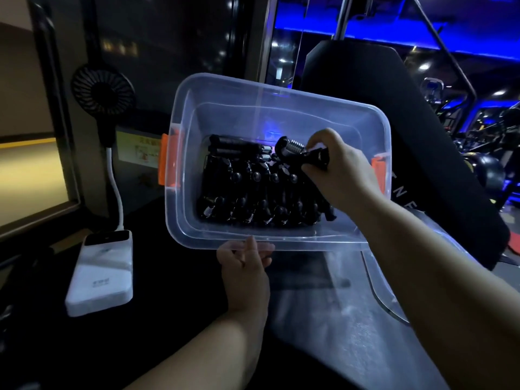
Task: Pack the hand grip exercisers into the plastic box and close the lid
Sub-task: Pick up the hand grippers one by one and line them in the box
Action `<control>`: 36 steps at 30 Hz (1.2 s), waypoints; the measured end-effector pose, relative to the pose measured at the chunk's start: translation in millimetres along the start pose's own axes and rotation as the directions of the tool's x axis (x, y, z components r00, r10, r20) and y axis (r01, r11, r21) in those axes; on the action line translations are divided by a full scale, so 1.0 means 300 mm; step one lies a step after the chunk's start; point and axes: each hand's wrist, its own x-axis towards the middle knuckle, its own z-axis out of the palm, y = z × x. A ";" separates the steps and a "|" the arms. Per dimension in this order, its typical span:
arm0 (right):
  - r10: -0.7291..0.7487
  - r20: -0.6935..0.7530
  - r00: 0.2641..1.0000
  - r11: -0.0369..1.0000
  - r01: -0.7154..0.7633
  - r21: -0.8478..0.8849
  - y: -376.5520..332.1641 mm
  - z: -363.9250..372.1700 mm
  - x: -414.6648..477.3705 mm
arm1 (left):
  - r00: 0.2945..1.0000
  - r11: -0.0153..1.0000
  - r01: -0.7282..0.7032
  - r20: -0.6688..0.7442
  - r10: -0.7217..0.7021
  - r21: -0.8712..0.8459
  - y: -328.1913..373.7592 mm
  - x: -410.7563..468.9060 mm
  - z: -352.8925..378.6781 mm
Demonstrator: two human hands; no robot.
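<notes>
Right hand (342, 170): fingers (320, 137) clenched round one hand grip exerciser (298, 153), handle in the fist, spring end pointing left over the box's right half. Packed exercisers (253, 192) lie just below and left, filling the floor. Left hand (244, 266) grips the plastic box (180, 175) by its near rim. Lid (380, 277) lies on the bench (168, 277) toward the right edge, under the right forearm; right hand nearer it.
</notes>
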 end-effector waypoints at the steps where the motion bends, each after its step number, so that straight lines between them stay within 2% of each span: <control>1: -0.027 0.003 1.000 0.998 0.027 -0.049 0.003 0.014 0.017 | 1.000 1.000 0.009 0.000 -0.009 -0.017 -0.001 0.001 0.000; 6: -0.170 -0.030 0.985 0.959 0.158 -0.237 0.059 0.086 0.135 | 1.000 0.997 0.022 0.003 -0.022 -0.069 -0.003 0.008 0.004; 10: -0.243 -0.017 0.970 0.929 0.228 -0.292 0.111 0.154 0.227 | 0.999 0.999 0.035 0.001 -0.035 0.004 -0.003 0.005 0.000; 21: -0.177 0.079 0.981 0.888 0.194 -0.417 0.180 0.256 0.372 | 0.998 0.996 0.050 0.020 -0.051 0.075 0.018 -0.003 -0.008; 29: -0.068 0.121 0.990 0.916 0.110 -0.387 0.234 0.287 0.401 | 0.999 0.996 0.012 0.029 -0.015 0.086 0.016 0.001 -0.005; 36: -0.051 0.168 0.985 0.929 0.108 -0.354 0.255 0.289 0.413 | 1.000 0.997 -0.017 0.015 0.016 0.070 0.009 0.004 0.001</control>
